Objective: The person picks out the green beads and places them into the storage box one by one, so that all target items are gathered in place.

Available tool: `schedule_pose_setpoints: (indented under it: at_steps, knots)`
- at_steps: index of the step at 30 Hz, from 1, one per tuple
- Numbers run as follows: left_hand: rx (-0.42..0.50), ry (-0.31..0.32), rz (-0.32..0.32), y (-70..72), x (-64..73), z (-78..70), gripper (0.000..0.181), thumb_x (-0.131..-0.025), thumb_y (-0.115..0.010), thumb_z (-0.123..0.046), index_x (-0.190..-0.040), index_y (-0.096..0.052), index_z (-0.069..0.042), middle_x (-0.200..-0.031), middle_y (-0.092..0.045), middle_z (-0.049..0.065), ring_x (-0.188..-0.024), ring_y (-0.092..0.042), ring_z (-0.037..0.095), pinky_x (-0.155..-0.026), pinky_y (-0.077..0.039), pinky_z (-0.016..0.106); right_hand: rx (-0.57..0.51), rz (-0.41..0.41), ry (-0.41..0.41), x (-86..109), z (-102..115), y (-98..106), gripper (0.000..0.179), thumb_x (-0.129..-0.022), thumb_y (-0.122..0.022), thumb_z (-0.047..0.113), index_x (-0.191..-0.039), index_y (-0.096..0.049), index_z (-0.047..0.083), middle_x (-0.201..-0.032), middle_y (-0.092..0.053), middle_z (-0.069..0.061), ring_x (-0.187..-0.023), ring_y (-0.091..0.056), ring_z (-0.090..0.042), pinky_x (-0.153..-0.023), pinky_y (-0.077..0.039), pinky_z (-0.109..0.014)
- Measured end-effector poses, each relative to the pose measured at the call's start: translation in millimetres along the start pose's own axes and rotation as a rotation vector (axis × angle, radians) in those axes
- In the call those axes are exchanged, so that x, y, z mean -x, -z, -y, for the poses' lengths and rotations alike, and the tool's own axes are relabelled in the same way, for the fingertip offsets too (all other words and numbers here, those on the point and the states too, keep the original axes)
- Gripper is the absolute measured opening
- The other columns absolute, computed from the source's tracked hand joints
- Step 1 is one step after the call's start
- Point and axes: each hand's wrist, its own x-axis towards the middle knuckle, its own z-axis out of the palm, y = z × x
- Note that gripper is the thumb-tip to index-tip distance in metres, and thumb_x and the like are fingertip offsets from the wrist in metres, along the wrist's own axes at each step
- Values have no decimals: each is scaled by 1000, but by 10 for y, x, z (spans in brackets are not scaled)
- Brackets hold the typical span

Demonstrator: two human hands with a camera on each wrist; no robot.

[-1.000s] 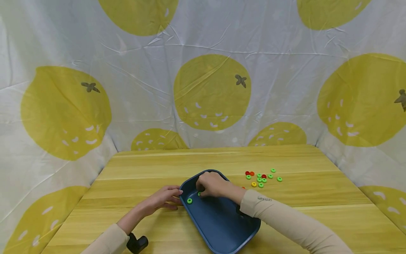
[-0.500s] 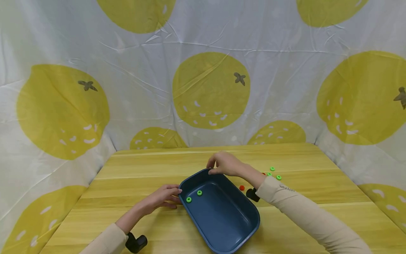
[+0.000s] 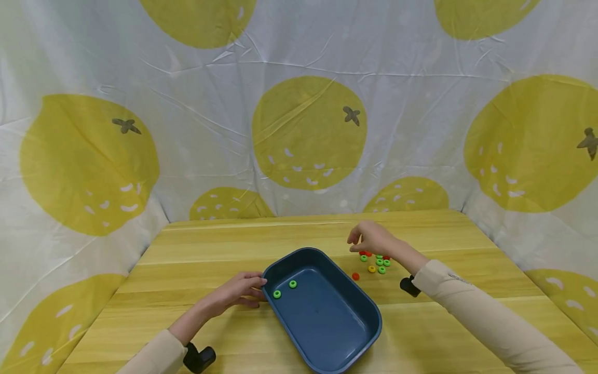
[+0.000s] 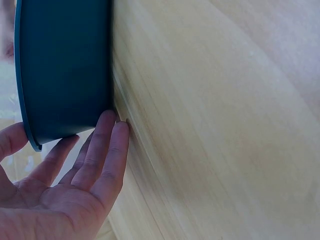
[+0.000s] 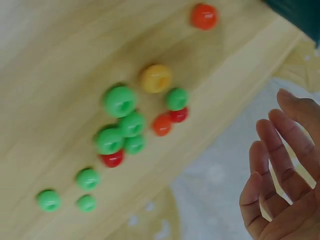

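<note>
A dark blue rectangular tray [image 3: 322, 311] sits at an angle on the wooden table, two green ring-shaped beads [image 3: 285, 289] inside near its far left corner. At that corner is my left hand [image 3: 240, 291]; its thumb lies at the rim and its extended fingers touch the outer wall, as the left wrist view [image 4: 65, 200] shows. My right hand [image 3: 376, 240] hovers above the table right of the tray, fingers loosely bent and nothing between them. Below and beside it lie loose beads: green ones [image 5: 120, 101], red ones [image 5: 112, 158], orange ones [image 5: 161, 125] and a yellow one [image 5: 156, 78].
One orange-red bead [image 3: 356, 276] lies apart, close to the tray's right side. A white curtain [image 3: 406, 130] printed with yellow fruit hangs behind the table and along both sides. Each wrist carries a black camera [image 3: 410, 286].
My right hand has come out of the tray, passed over its far rim and moved right to the loose beads. Two green beads now lie in the tray. My left hand has stayed at the corner.
</note>
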Motion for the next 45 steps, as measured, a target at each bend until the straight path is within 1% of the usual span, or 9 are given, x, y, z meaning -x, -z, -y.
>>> schedule_pose_setpoints:
  at_steps: [5, 9, 11, 16, 23, 29, 34, 40, 45]
  knots:
    - [0, 10, -3, -8, 0, 1, 51, -97, -45, -27, -132, -42, 9, -117, -61, 21, -101, -64, 22, -87, -53, 44, 35, 4, -2, 132, -204, -105, 12, -79, -73, 10, -88, -73, 4, -79, -71, -3, -71, -61, -12, -62, -50, -25]
    - [-1, 9, -1, -11, 3, 0, 52, -97, -45, -27, -133, -41, 10, -117, -61, 21, -101, -64, 22, -87, -53, 44, 49, 5, -33, 180, -311, -184, 9, -78, -74, 11, -86, -73, 6, -79, -70, -2, -70, -61, -11, -62, -50, -26]
    - [-2, 6, -1, -10, 4, 0, 52, -97, -45, -27, -133, -41, 10, -118, -61, 21, -102, -64, 22, -87, -53, 45, 42, 2, -62, 184, -343, -218, 10, -78, -74, 12, -87, -73, 7, -79, -70, -1, -70, -61, -10, -62, -50, -27]
    - [-4, 6, -1, -6, 4, -1, 53, -97, -45, -28, -134, -40, 10, -119, -60, 22, -102, -64, 23, -87, -53, 45, 29, 6, -106, 170, -392, -288, 10, -78, -73, 11, -88, -73, 8, -79, -70, 0, -71, -60, -10, -63, -50, -29]
    - [0, 10, 0, -6, 0, 3, 53, -97, -45, -28, -133, -41, 10, -119, -60, 22, -102, -64, 23, -88, -52, 45, 33, -1, -90, 177, -409, -343, 9, -77, -74, 9, -85, -72, 9, -79, -68, 0, -70, -58, -9, -61, -48, -25]
    - [2, 9, 1, -4, 3, -4, 52, -97, -45, -29, -132, -42, 10, -119, -60, 23, -102, -64, 23, -87, -53, 45, 36, -3, -109, 182, -404, -355, 10, -77, -74, 10, -86, -72, 9, -80, -67, 0, -71, -57, -9, -61, -47, -25]
    - [4, 6, 3, -6, -2, -2, 52, -97, -45, -28, -132, -42, 10, -119, -60, 23, -102, -64, 23, -87, -53, 45, 40, 4, -104, 183, -374, -258, 9, -78, -73, 10, -87, -72, 8, -81, -68, -1, -73, -59, -12, -62, -49, -27]
    - [5, 14, 5, 0, -4, 3, 53, -97, -46, -29, -133, -41, 10, -119, -60, 22, -101, -64, 22, -87, -53, 45, 33, -14, -63, 103, -292, 13, 13, -81, -71, 12, -91, -71, 4, -83, -70, -4, -75, -62, -16, -66, -52, -31]
    - [2, 16, 1, 7, -9, 6, 49, -97, -45, -28, -129, -45, 8, -115, -63, 17, -99, -64, 20, -86, -53, 44, 38, -44, -30, -19, -147, 243, 15, -81, -71, 16, -92, -71, 5, -84, -71, -5, -77, -64, -17, -65, -53, -30]
